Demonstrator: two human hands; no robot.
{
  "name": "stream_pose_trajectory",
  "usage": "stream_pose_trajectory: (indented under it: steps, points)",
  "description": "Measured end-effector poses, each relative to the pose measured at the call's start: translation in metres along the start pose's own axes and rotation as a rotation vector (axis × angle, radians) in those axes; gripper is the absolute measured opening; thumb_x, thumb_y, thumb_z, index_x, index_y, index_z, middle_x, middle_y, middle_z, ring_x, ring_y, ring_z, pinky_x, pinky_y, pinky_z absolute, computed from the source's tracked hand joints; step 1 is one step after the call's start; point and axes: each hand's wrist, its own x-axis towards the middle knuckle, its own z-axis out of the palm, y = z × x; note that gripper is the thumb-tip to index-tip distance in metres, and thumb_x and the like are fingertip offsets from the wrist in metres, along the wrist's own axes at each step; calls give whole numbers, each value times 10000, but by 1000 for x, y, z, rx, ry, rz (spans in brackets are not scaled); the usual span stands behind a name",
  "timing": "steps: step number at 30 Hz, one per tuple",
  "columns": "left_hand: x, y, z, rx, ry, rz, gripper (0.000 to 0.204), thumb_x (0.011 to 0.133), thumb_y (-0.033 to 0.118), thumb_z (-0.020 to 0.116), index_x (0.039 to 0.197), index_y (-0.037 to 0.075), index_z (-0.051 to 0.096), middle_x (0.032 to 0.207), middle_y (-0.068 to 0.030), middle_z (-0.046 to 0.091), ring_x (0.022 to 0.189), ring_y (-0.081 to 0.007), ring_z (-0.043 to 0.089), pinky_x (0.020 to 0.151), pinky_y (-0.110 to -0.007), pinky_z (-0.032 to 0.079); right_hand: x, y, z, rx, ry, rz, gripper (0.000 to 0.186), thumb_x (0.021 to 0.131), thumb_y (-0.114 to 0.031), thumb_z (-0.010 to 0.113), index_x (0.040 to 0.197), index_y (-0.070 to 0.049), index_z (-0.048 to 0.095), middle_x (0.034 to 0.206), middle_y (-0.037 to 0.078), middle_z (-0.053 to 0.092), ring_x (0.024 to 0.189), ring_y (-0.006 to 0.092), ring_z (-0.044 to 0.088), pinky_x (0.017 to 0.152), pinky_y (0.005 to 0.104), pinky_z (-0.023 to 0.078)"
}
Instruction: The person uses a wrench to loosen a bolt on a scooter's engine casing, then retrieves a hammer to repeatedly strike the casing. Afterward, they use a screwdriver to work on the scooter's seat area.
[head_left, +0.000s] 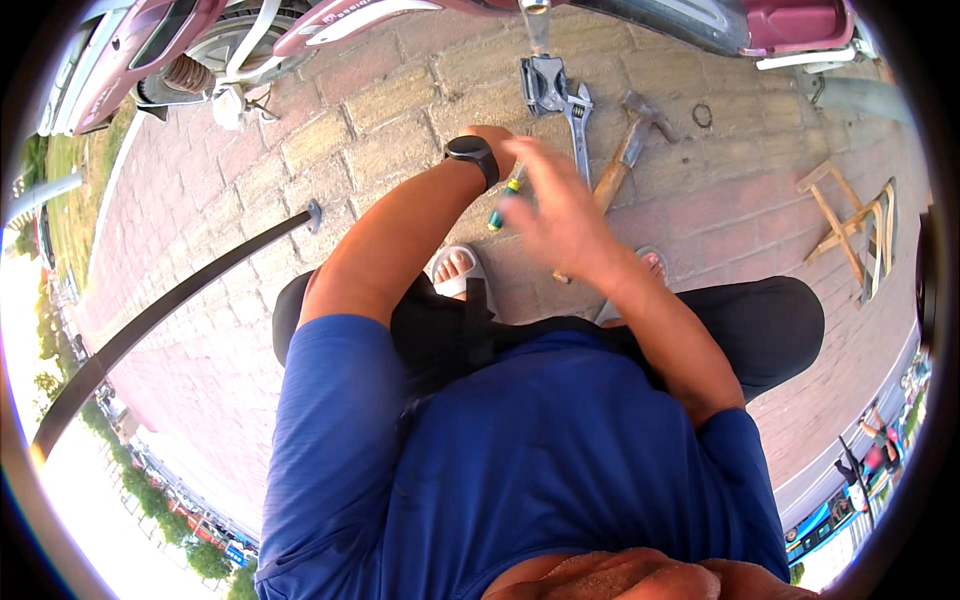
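Note:
My left hand (489, 139), with a black watch (473, 155) on the wrist, reaches forward over the paving. Its fingers are mostly hidden behind my right hand. My right hand (565, 215) is blurred, its thumb and fingers spread apart and pointing toward my left hand; nothing shows in it. Below the hands is a screwdriver (497, 217) with a green and yellow handle; whether a hand touches it I cannot tell. Just beyond are a black pedal (544, 85) on a metal crank and an adjustable wrench (579, 125). A wooden-handled hammer (625, 152) lies to their right.
Pink scooters (370, 18) stand along the far edge. A dark ring (702, 116) lies past the hammer. On the right stands a wooden folding stool (850, 230). A long black curved bar (180, 300) crosses the left side. Far off at lower right is another person (882, 440).

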Motion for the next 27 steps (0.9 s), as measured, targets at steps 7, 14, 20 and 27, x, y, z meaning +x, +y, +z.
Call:
stream_pose_trajectory:
  steps: [7, 14, 20, 27]
  points:
    - [-27, 5, -10, 280, -185, -49, 277, 903, 187, 662, 1091, 20, 779, 1112, -190, 757, 1035, -315, 746, 827, -459, 605, 4, -45, 24, -29, -188, -451, 657, 867, -297, 739, 1438, -48, 532, 1520, 215, 484, 1416, 386, 462, 1161, 513, 384]
    - [-58, -98, -68, 191, -264, -252, 547, 827, 377, 798, 1171, -27, 669, 1228, -239, 682, 1160, -384, 650, 994, -463, 529, -30, 85, 23, -286, -21, 29, 243, 897, -198, 700, 1059, -20, 673, 1190, 178, 678, 1083, 384, 669, 916, 471, 550]
    - [-117, -92, -133, 125, 39, -171, 685, 846, 418, 783, 1349, -14, 609, 1282, -251, 664, 1221, -387, 626, 1029, -447, 501, -39, 132, 69, -520, -506, 348, 422, 924, -204, 683, 1302, -73, 549, 1109, 195, 692, 1006, 398, 692, 850, 504, 562]
    - [-214, -6, -158, 62, 150, -64, 576, 871, 308, 747, 1356, 30, 608, 1254, -224, 675, 1186, -404, 624, 1025, -474, 496, -17, 118, 109, -447, -664, 404, 667, 938, -310, 672, 1516, -93, 419, 1170, 235, 696, 1057, 407, 690, 889, 515, 549]
